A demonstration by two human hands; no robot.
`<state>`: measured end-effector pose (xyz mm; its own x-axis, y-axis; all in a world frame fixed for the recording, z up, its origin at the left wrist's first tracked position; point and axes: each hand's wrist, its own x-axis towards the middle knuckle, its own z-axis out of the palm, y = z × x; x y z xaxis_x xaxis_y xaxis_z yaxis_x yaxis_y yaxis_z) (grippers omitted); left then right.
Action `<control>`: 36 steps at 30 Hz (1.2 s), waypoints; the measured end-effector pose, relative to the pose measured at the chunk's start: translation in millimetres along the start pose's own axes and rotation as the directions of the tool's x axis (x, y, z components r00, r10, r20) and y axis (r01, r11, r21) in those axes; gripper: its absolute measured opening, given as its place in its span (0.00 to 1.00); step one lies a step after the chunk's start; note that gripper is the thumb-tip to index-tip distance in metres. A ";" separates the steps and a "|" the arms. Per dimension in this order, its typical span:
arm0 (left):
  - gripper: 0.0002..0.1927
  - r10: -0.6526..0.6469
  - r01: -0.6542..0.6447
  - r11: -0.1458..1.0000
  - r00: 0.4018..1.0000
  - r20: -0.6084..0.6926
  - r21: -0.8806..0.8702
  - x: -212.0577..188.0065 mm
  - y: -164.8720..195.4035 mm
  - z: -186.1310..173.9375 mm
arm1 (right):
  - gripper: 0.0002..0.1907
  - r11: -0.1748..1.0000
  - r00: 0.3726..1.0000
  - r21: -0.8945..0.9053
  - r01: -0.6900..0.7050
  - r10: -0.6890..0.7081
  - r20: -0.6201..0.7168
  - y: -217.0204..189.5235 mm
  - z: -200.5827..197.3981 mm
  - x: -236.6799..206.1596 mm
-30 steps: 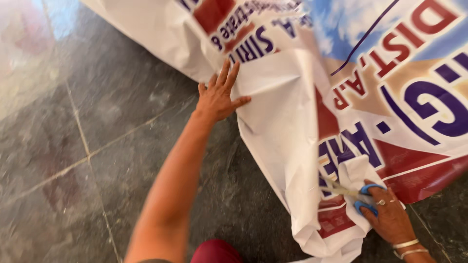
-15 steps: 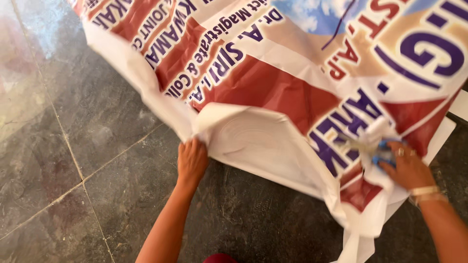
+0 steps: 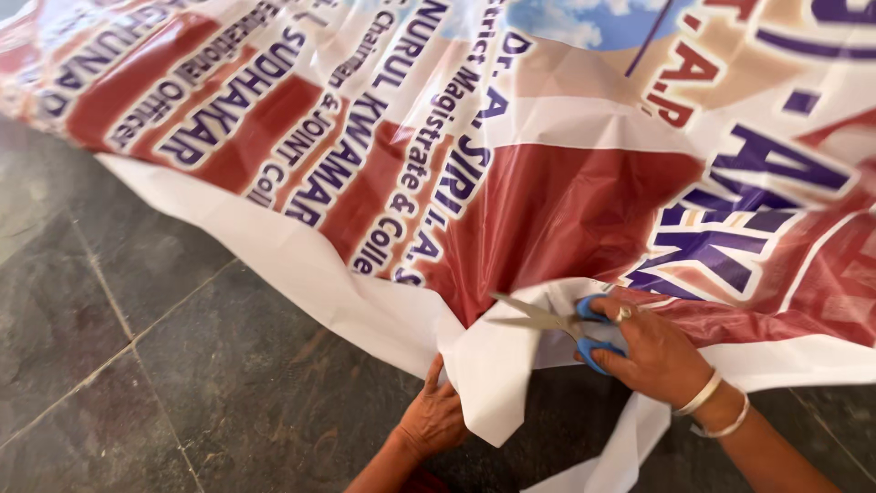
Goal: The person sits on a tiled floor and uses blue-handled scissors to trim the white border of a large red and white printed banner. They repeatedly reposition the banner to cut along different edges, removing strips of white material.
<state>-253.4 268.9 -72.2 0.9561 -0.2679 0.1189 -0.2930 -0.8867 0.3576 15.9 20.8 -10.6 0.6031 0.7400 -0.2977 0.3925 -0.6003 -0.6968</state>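
Blue-handled scissors [image 3: 557,324] gripped by right hand [image 3: 652,356], left hand [image 3: 433,420] fingers pinching banner [image 3: 493,365] edge

Right hand [image 3: 659,358] scissors [image 3: 558,322] cutting banner [image 3: 511,183].

We see a dark grey stone tile floor [image 3: 137,365] below, mottled and slightly glossy, with thin pale grout lines crossing it at an angle.

Dark stone floor [image 3: 137,365]; printed banner [image 3: 511,164] spread across.
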 end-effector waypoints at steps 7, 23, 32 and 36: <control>0.44 -0.322 0.289 0.946 0.883 0.341 0.145 9.0 -91.9 -79.7 | 0.33 0.979 0.947 0.034 -0.200 0.202 -0.250 47.8 15.3 -86.4; 0.79 -0.766 0.712 0.642 0.572 0.296 0.285 -35.0 -140.6 -85.3 | 0.38 0.973 0.978 -0.214 -0.089 0.126 0.165 91.1 43.8 -151.3; 0.42 -0.693 0.673 0.720 0.681 0.237 0.170 -22.2 -80.0 -60.7 | 0.29 0.880 0.841 -0.217 -0.422 0.291 -0.455 60.5 -98.6 -147.6; 0.28 -0.580 0.575 0.810 0.756 0.303 0.116 17.3 -59.0 -45.1 | 0.26 0.982 0.823 -0.169 -0.087 -0.024 -0.567 -43.6 -96.4 -78.3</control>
<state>-220.0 333.5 -49.4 0.8955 0.1978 -0.3986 0.3137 -0.9159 0.2504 18.5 -40.2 105.9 0.8808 0.4518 0.1418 0.4499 -0.7052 -0.5480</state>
